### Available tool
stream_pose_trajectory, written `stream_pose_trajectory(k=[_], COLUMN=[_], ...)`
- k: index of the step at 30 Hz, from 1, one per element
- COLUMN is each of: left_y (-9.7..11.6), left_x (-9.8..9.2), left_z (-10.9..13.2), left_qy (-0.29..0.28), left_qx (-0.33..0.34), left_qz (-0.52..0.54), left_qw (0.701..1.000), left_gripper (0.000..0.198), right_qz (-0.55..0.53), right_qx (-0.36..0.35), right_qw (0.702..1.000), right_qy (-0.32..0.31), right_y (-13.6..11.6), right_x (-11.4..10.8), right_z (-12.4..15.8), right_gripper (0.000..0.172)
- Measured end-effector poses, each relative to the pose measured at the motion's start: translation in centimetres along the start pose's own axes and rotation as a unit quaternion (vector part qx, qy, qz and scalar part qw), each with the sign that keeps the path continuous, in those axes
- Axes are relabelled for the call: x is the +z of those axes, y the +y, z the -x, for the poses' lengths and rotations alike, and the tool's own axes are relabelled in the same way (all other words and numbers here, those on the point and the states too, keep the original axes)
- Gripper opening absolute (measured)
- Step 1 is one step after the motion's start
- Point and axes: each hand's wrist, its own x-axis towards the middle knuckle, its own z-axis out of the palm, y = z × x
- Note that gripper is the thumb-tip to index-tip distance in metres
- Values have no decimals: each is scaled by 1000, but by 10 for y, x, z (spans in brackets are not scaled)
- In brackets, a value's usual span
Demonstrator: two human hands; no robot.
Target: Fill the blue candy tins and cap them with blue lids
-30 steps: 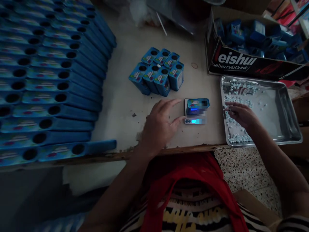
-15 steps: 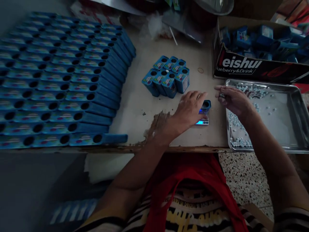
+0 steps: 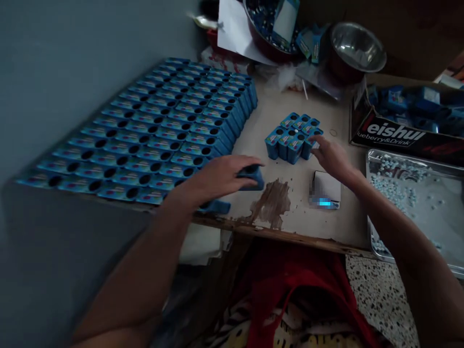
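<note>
My left hand (image 3: 221,176) is closed around a small blue box (image 3: 258,180) with a dark round opening, beside the front right corner of the packed rows of blue boxes (image 3: 145,140). With bent fingers, my right hand (image 3: 331,157) grips the rightmost blue box (image 3: 307,151) of a small cluster (image 3: 292,137) in the middle of the table; part of that box is hidden by the fingers. A white pellet lies on top of the cluster. Below my right hand sits a small digital scale (image 3: 326,186) with a lit blue display and a bare platform.
A metal tray (image 3: 449,222) with pale blue and white pellets stands at the right. Behind it is a black printed carton (image 3: 391,133) full of blue boxes. Metal bowls (image 3: 357,48) and a plastic bag (image 3: 282,79) are at the back. The table's front edge (image 3: 275,234) is worn.
My left hand has carried the blue box from the scale leftward to the rows. My right hand has moved from beside the tray to the cluster. The view has shifted left.
</note>
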Motion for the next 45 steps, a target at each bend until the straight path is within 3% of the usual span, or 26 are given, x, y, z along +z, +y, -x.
stream_pose_trajectory(k=[2, 5, 9, 13, 15, 18, 21, 27, 29, 32, 34, 37, 40, 43, 45], left_y=[-32, -53, -48, -33, -29, -27, -23, -16, -15, -14, -12, -3, 16, 48, 72], left_x=[-5, -1, 10, 25, 36, 49, 52, 55, 56, 55, 51, 47, 52, 72, 93], left_z=[16, 34, 59, 79, 86, 88, 85, 82, 83, 88, 92, 96, 83, 49, 18], left_qy=[-30, -69, 8, 56, 92, 148, 176, 223, 229, 215, 206, 234, 273, 284, 270], left_qx=[-7, 7, 11, 10, -8, -25, -20, -40, -42, -35, -30, -18, 16, 45, 33], left_qz=[-9, -24, -7, -23, -54, -67, -43, -48, -65, -74, -81, -103, -124, -101, -28], left_qw=[999, 997, 1000, 998, 994, 986, 983, 973, 970, 973, 975, 967, 954, 952, 962], left_gripper=[52, 47, 41, 55, 57, 36, 14, 8, 23, 65, 91, 105, 100, 63, 39], right_qz=[168, 283, 313, 280, 259, 246, 258, 257, 237, 151, 40, -154, -274, -301, -293], right_qx=[-1, -20, -60, -93, -99, -68, 7, 105, 113, 105, 101, 144, 234, 289, 284], right_qw=[986, 957, 947, 955, 961, 967, 966, 960, 965, 983, 992, 973, 933, 906, 905], right_qy=[-21, -60, -45, -19, -7, 1, -7, -20, -13, 17, 57, 94, 25, -75, -119], right_y=[-14, -22, -19, -19, -24, -34, -36, 1, 12, 24, 37, 69, 108, 134, 134], right_x=[5, 7, 11, 12, 7, -8, -25, -28, -22, -19, -23, -36, -50, -62, -70], right_z=[-16, -33, -46, -42, -27, 9, 50, 110, 119, 126, 127, 129, 130, 130, 127], right_gripper=[50, 48, 30, 12, 8, 11, 18, 22, 23, 20, 16, 23, 25, 22, 20])
